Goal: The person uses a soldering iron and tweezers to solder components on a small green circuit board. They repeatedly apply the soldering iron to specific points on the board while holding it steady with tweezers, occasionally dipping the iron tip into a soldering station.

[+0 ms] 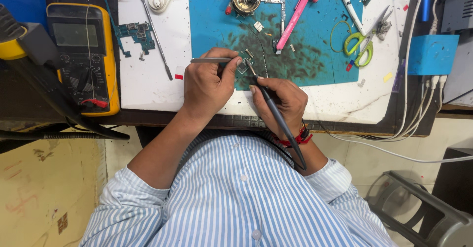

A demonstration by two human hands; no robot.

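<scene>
A white worktop (148, 87) fills the far part of the view, and its near edge runs just under both hands. On it lies a blue mat (315, 54) with dark burn smudges. The mat's near edge is right by the fingers. A yellow multimeter (84, 54) sits far left, hanging over the worktop's left edge. Green-handled scissors (359, 45) and a pink tool (293, 22) rest farther off on the mat, well apart from the hands, so there is open mat between.

The left hand (209, 87) is pinched shut on metal tweezers (212, 60), whose tips touch a small square chip (242, 67) at the mat's near edge. The right hand (281, 104) is closed around a dark soldering pen (278, 119), with its tip touching the same chip
</scene>
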